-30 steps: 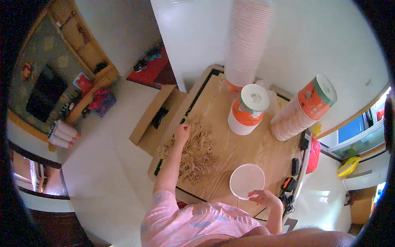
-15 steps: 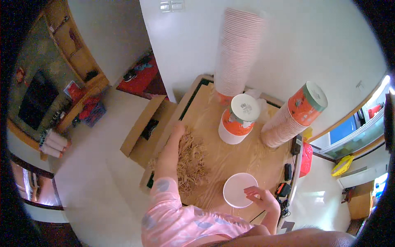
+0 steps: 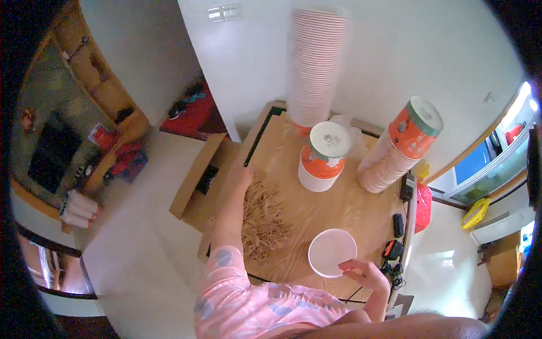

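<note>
A brown heap of crinkled paper shreds (image 3: 263,223) lies on the wooden table, and my left arm stretches along its left side. My left hand (image 3: 245,177) is at the heap's far left end; its fingers are hidden, so what it holds cannot be seen. In front of me stands a white paper tub (image 3: 332,254), mouth up, its inside looking bare. My right hand (image 3: 368,277) hovers at the tub's near right rim, fingers stretched out and parted from the thumb. Whether the fingertips touch the rim is unclear.
Behind stand a tall stack of white tubs (image 3: 317,68), a short orange-and-white stack (image 3: 323,161) and a leaning stack (image 3: 395,147). Black adapters (image 3: 393,248) with cables lie along the table's right edge. An open cardboard box (image 3: 197,183) sits left of the table.
The whole view has shifted slightly. My right hand has drawn back a little from over the tub's mouth to its rim. My left hand stays by the shreds.
</note>
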{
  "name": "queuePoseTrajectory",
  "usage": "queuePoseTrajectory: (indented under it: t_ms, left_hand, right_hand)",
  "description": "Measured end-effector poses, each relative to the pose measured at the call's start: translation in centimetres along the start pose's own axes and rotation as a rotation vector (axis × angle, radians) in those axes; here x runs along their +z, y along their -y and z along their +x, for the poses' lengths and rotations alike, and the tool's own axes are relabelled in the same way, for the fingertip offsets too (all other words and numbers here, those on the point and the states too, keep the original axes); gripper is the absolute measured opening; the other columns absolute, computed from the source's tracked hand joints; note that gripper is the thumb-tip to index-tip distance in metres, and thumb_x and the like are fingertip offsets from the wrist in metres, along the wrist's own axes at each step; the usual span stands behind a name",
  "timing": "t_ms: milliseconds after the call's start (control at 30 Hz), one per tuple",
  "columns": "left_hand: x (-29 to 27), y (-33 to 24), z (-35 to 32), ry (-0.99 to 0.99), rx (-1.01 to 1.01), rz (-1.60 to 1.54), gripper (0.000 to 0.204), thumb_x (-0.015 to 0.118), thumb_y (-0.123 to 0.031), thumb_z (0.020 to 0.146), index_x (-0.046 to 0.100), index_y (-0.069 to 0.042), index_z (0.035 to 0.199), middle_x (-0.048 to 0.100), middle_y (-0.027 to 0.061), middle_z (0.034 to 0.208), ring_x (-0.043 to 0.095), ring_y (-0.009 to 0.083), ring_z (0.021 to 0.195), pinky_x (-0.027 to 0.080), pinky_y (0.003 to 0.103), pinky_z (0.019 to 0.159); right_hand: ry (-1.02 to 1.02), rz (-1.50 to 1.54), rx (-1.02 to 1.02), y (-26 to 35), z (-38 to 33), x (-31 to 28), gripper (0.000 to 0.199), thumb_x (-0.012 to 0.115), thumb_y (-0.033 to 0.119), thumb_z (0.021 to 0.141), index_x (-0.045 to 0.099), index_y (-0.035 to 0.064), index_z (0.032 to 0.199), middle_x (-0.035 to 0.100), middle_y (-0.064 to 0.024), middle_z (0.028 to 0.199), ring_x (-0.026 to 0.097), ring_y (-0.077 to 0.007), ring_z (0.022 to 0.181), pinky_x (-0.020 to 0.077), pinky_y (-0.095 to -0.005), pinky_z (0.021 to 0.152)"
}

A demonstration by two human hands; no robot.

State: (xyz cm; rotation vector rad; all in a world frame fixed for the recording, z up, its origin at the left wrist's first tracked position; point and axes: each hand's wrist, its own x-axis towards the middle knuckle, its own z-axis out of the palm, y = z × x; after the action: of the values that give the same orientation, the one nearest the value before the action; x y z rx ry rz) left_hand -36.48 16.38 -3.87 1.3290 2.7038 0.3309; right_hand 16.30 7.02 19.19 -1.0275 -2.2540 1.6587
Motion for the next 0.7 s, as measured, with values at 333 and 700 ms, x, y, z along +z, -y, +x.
queuePoseTrajectory:
  t_ms: [333, 700]
  left_hand:
    - [3.0, 1.6, 1.9, 0.195, 0.138, 0.172, 0.027, 0.048, -0.023, 0.081, 0.065, -0.002, 0.086, 0.063, 0.0151, 0.088, 0.059, 0.0312, 0.085, 0.045, 0.042, 0.075]
    - [-26.3, -7.9, -9.9, -0.213, 0.181, -1.396, 0.025, 0.048, -0.014, 0.089, 0.056, -0.004, 0.111, 0.058, 0.0025, 0.099, 0.058, 0.0119, 0.074, 0.047, 0.023, 0.067]
  right_hand:
    - [-0.007, 0.044, 0.030, 0.9, 1.7, -0.3, 0.024, 0.061, 0.011, 0.079, 0.060, 0.0083, 0.102, 0.064, -0.0078, 0.096, 0.061, -0.0189, 0.083, 0.0487, -0.0295, 0.072]
    - [0.042, 0.009, -0.065, 1.2, -0.6, -0.1, 0.025, 0.059, 0.005, 0.080, 0.056, 0.0011, 0.105, 0.062, -0.0086, 0.096, 0.060, -0.0191, 0.090, 0.0475, -0.0299, 0.080]
